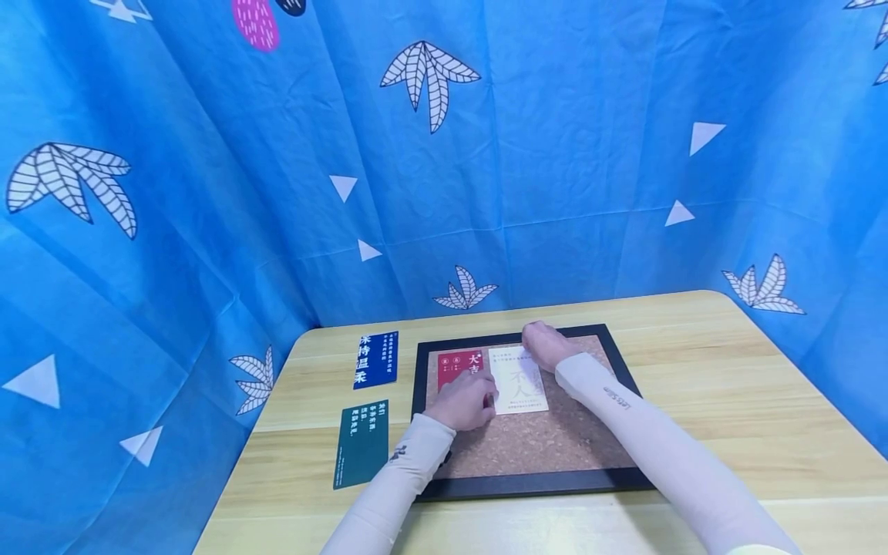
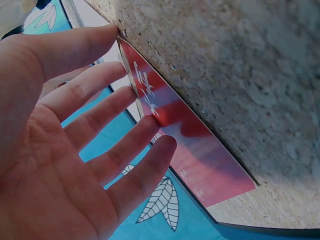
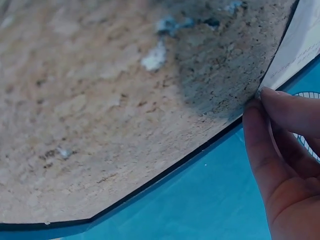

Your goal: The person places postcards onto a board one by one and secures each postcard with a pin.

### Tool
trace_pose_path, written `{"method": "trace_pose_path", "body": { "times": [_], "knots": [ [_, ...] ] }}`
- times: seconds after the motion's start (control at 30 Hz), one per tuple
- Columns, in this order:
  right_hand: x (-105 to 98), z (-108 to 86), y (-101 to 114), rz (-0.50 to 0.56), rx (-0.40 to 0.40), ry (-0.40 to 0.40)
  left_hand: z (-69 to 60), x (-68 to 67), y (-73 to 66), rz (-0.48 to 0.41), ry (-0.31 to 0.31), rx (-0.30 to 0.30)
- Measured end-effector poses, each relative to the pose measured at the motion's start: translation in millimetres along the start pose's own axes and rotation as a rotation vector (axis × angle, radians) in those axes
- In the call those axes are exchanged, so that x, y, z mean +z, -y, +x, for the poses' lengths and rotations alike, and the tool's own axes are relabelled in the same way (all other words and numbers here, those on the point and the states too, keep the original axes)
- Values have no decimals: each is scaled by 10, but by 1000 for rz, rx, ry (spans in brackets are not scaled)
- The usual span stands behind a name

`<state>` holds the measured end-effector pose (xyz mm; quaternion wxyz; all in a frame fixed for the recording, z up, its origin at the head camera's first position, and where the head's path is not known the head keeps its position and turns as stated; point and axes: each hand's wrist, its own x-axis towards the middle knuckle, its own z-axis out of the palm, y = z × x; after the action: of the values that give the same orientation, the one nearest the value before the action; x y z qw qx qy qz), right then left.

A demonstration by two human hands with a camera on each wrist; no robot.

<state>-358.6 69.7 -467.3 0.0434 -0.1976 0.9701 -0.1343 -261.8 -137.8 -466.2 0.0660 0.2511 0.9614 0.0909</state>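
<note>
A white card [image 1: 516, 385] with pale Chinese characters lies on a black-framed cork board [image 1: 527, 451]. At its upper right corner my right hand [image 1: 548, 345] pinches the card edge between thumb and finger, seen close up in the right wrist view. My left hand [image 1: 466, 401] is by the card's left edge, its fingers [image 2: 107, 100] loosely extended and the thumb tip near the edge of a red card [image 2: 200, 145]. That red card lies left of the white one, and in the head view the left hand partly covers it. Whether the right fingers also hold a small pin, I cannot tell.
Left of the board on the wooden table [image 1: 312, 432] lie a blue card [image 1: 377, 360] and a dark green card [image 1: 362, 445], both with white characters. A blue patterned curtain [image 1: 576, 154] surrounds the table's back and sides.
</note>
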Motion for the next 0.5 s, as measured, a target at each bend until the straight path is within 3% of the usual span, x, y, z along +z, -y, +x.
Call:
{"method": "trace_pose_path", "body": {
  "times": [0.27, 0.5],
  "knots": [
    [10, 14, 23, -75, -9, 25, -10, 0, -5, 2, 5, -2],
    [33, -19, -5, -62, -32, -9, -13, -4, -9, 2, 0, 6]
  ]
}}
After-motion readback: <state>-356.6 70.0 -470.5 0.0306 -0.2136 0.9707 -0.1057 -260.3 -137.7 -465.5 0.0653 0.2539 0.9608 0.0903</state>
